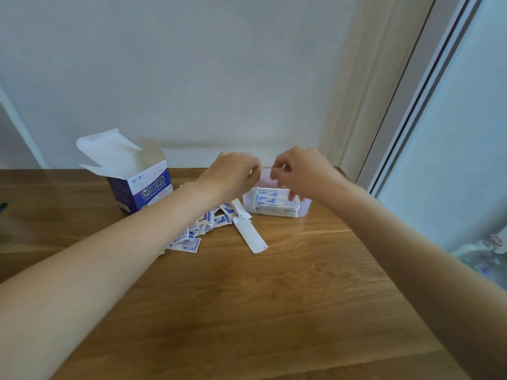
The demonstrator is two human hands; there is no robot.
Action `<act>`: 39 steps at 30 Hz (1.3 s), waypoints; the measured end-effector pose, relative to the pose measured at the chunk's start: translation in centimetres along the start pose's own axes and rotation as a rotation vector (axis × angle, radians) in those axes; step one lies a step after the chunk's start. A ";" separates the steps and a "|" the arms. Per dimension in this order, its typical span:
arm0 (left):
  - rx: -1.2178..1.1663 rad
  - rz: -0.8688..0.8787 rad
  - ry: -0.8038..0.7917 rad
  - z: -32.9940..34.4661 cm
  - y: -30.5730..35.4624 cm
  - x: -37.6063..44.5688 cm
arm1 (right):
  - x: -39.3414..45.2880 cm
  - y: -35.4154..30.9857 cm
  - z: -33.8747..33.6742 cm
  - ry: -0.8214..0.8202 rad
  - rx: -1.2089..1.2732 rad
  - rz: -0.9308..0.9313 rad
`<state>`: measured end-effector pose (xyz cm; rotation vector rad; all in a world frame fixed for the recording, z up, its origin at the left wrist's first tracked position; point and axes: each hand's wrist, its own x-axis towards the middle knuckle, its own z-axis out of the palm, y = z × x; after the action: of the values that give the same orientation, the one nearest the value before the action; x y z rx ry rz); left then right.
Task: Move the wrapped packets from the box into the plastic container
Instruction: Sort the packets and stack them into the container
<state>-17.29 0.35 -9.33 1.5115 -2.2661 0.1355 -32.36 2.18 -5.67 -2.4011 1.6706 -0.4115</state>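
Packets half moved, both hands over the container.

Nearer me than my fingers, loose wrapped packets [192, 237] lay on the bench [274, 297]. My left hand [233, 171] and right hand [299, 171] curled above the plastic container [304, 208]; what they pinched, I couldn't tell. I judged lowering flat onto the stack best. The box [142, 185] stood left.

Looks like a room at home: a wooden table [247, 297] pushed up against a plain white wall [192, 64], a sliding glass door [452, 133] at the right (pale frame, daylight through it), floral fabric [485, 253] beyond.
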 end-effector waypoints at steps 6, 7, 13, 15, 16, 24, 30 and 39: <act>0.030 -0.181 -0.213 -1.4 -4.0 -6.2 | -2.2 -3.3 8.5 -0.226 -0.304 -0.042; 0.069 -0.241 -0.299 -1.6 -4.8 -7.1 | -2.5 -3.5 9.7 -0.217 -0.329 -0.050; 0.000 -0.335 -0.503 -2.5 -6.7 -11.8 | -2.2 -5.8 11.3 -0.034 -0.280 -0.155; -0.051 -0.355 -0.430 -3.1 -6.9 -12.1 | -1.7 -7.2 11.4 -0.039 -0.034 -0.210; -0.048 -0.364 -0.412 -3.3 -7.1 -12.2 | -1.5 -8.2 11.5 -0.066 0.073 -0.253; 0.139 -0.535 -0.727 -3.7 -9.2 -15.6 | -1.1 -12.0 15.2 -0.293 -0.121 -0.381; -0.071 -0.450 -0.537 -2.9 -8.4 -15.0 | -1.0 -9.3 14.1 -0.213 0.040 -0.398; -0.218 -0.332 -0.353 -1.0 -6.7 -12.3 | -0.4 -5.3 8.2 -0.138 0.690 0.031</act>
<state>-6.92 8.51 -14.12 1.8758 -2.1488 -0.4933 -25.13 4.39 -11.83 -1.8420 1.2332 -0.6685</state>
